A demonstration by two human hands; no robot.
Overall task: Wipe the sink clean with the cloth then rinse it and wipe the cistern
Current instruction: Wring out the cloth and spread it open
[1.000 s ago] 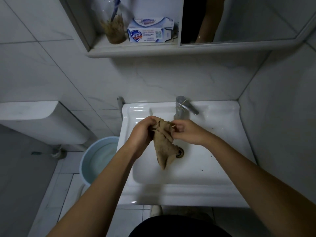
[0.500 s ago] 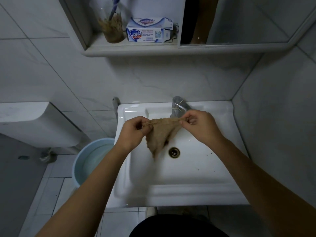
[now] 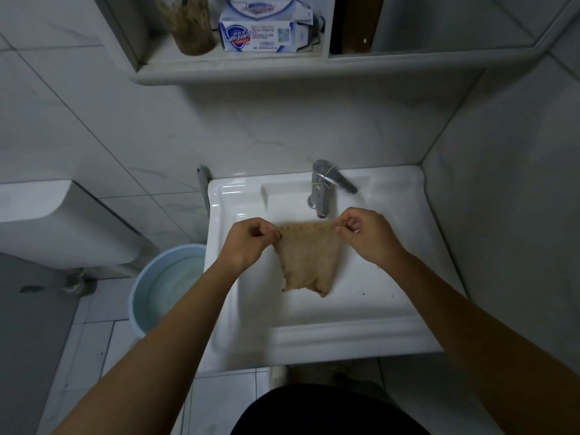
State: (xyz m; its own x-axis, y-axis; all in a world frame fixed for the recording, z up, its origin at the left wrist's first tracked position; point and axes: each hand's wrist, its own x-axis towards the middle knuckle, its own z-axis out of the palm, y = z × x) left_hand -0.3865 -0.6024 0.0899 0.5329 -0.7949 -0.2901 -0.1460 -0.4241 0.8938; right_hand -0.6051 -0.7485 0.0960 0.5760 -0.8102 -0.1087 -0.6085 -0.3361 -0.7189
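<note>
A tan cloth (image 3: 307,259) hangs spread out over the white sink (image 3: 345,337). My left hand (image 3: 248,243) pinches its upper left corner and my right hand (image 3: 367,235) pinches its upper right corner, so the top edge is stretched flat just in front of the metal tap (image 3: 323,189). The cloth covers the drain. Small dark specks lie on the basin floor at the right. The white cistern (image 3: 59,224) is mounted on the wall at the left, apart from both hands.
A light blue bucket (image 3: 163,287) with water stands on the tiled floor between cistern and sink. Above, a shelf (image 3: 238,69) carries a soap box (image 3: 263,29) and a cup (image 3: 188,25) beside a mirror. A tiled wall closes in on the right.
The cloth was bunched between my hands, and my hands have moved apart and opened it out flat. It now hides the drain that showed half a second ago.
</note>
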